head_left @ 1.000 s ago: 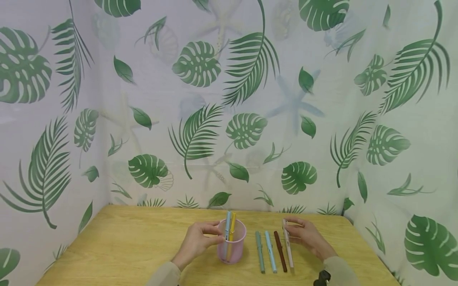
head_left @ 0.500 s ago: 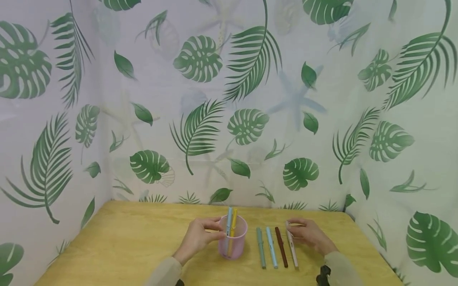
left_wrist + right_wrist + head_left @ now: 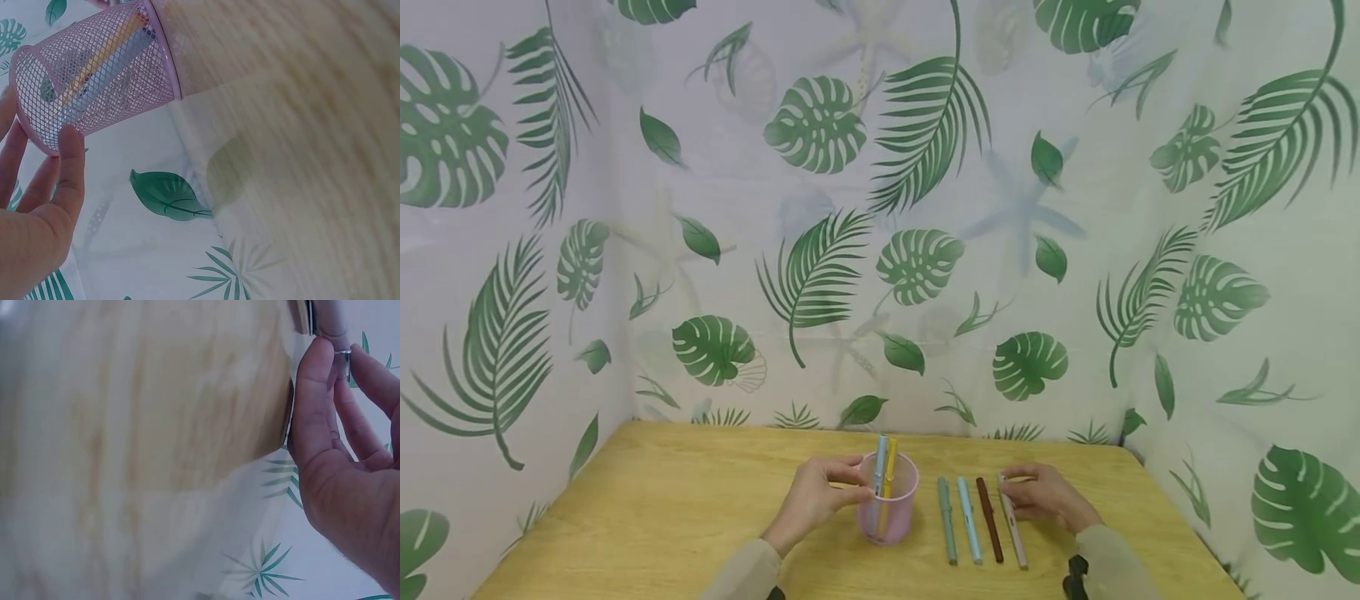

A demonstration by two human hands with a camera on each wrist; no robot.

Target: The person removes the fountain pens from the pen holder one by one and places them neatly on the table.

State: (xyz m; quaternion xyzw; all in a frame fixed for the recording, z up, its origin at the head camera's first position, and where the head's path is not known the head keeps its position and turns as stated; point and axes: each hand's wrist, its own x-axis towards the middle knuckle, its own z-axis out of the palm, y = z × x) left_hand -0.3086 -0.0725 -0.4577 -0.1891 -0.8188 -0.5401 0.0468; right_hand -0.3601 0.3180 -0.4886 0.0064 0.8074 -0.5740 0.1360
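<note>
A pink mesh pen cup (image 3: 886, 521) stands upright on the table, holding a light blue pen (image 3: 881, 454) and a yellow pen (image 3: 891, 457). My left hand (image 3: 815, 502) grips the cup's rim from the left; thumb and fingers also show around the rim in the left wrist view. To the right of the cup, a green pen (image 3: 947, 521), a light blue pen (image 3: 969, 521) and a dark brown pen (image 3: 989, 521) lie side by side. Rightmost is a pale pink pen (image 3: 1013, 529), its far end pinched between the thumb and fingers of my right hand (image 3: 1048, 494).
The wooden table (image 3: 685, 508) reaches back to a leaf-patterned cloth (image 3: 820, 375), which also hangs at both sides. Bare wood lies left of the cup.
The pale pink pen has tilted down from a more raised position to lie in line with the other pens, my right hand lowering with it. The left hand stays on the cup.
</note>
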